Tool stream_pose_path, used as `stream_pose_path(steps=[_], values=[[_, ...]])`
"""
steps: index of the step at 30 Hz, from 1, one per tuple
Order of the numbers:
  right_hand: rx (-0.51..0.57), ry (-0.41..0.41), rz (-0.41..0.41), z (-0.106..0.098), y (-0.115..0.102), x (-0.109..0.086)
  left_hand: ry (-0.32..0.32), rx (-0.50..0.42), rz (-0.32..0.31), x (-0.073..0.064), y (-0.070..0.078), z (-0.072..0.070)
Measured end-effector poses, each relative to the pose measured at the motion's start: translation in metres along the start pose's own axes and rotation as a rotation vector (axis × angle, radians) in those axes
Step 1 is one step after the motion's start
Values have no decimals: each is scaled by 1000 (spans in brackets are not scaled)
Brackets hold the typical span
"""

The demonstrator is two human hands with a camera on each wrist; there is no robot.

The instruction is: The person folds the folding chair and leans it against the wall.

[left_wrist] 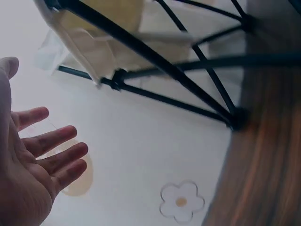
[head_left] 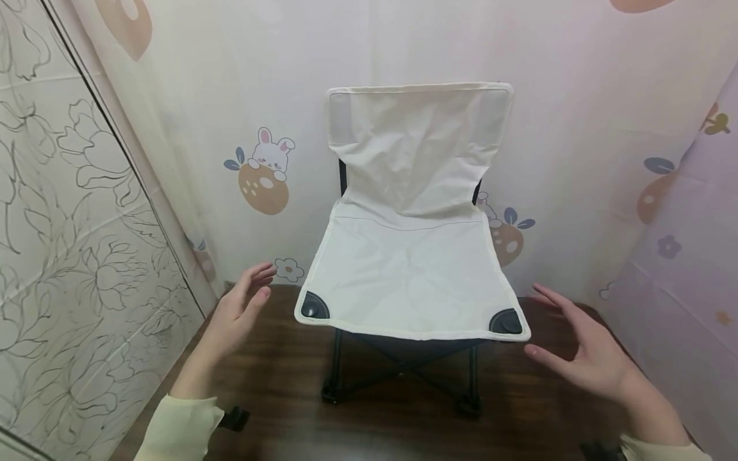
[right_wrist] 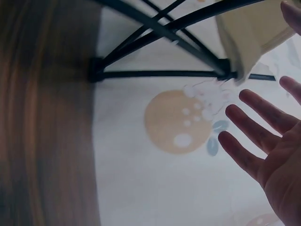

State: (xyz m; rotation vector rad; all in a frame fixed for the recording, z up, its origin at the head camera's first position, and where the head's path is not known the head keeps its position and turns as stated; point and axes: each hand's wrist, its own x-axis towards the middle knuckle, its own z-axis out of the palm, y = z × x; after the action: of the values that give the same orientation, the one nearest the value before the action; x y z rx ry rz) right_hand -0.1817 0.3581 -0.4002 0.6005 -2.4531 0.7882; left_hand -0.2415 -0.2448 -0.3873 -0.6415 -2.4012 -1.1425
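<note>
A folding camp chair (head_left: pixel 403 269) stands unfolded in the middle of the head view, its cream fabric seat and back spread between dark legs. Black corner patches (head_left: pixel 314 306) mark the front of the seat. My left hand (head_left: pixel 233 314) hovers left of the seat, apart from it, with fingers extended and nothing held. On the other side, my right hand (head_left: pixel 588 352) is near the front right corner, thumb and fingers spread, also holding nothing. Both wrist views show the chair's crossed dark tubes (left_wrist: pixel 150 61) beyond the spread fingers (right_wrist: pixel 249 127).
Dark wooden surface (head_left: pixel 277 410) lies under the chair. Behind it hangs a pale curtain (head_left: pixel 576 128) printed with rabbits and carrots. A white panel with flower line drawings (head_left: pixel 86 256) rises on the left, and more printed cloth (head_left: pixel 680 307) hangs at the right.
</note>
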Motion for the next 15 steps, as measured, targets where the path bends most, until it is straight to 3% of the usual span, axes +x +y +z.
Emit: stream_pose_path(steps=[6, 10, 15], values=[[108, -29, -105, 0, -14, 5, -7, -139, 56, -5, 13, 4], [153, -29, -123, 1, -25, 6, -41, -201, 99, -10, 16, 8], [203, -2, -133, 5, -38, 7, -84, -243, 108, -15, 19, 12]])
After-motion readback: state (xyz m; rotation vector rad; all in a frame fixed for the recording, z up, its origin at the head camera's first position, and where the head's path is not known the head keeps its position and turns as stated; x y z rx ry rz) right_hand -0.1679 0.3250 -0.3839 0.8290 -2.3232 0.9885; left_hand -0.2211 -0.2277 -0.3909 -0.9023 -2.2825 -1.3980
